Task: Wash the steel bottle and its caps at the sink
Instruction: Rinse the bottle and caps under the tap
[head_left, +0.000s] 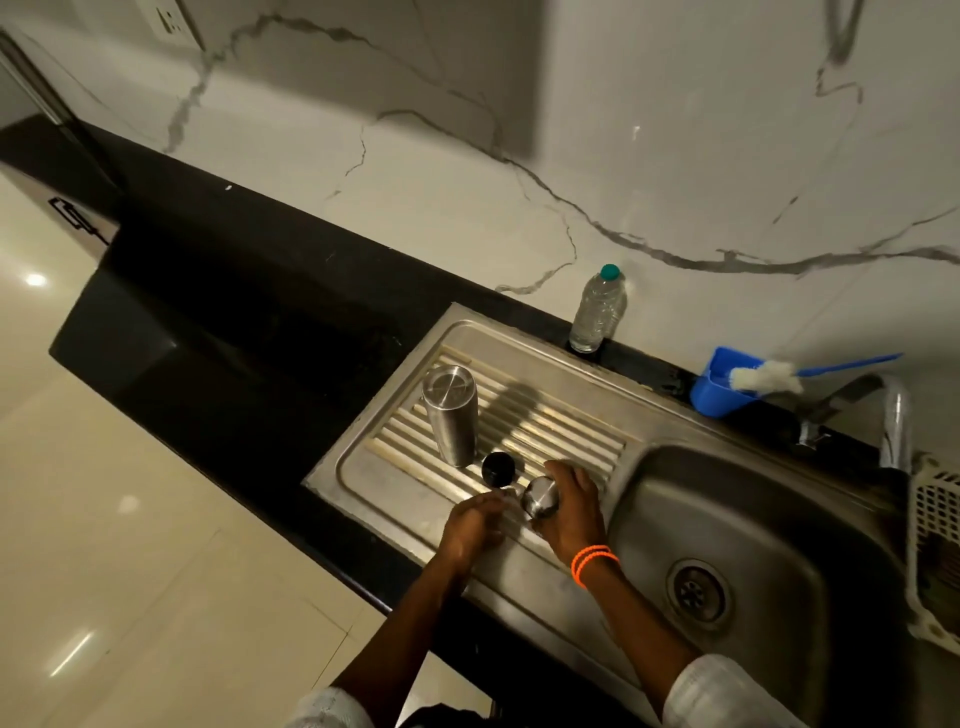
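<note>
White marble-veined wall behind a black counter (218, 291) with one stainless sink (769, 525) and ribbed drainboard (519, 415). On the ribs one cylindrical steel bottle (450, 413) stands upside down; one round black cap (497, 467) lies just beside it. Right hand (569, 506), two orange bands at its wrist, curls its fingers (563, 475) closed around a shiny domed steel cap (540, 498). Left hand (475, 522) rests with fingers loosely bent, tips close to that cap; contact unclear. Behind stand one clear plastic bottle (597, 309) and one blue tub (719, 387) holding a white brush (766, 379).
</note>
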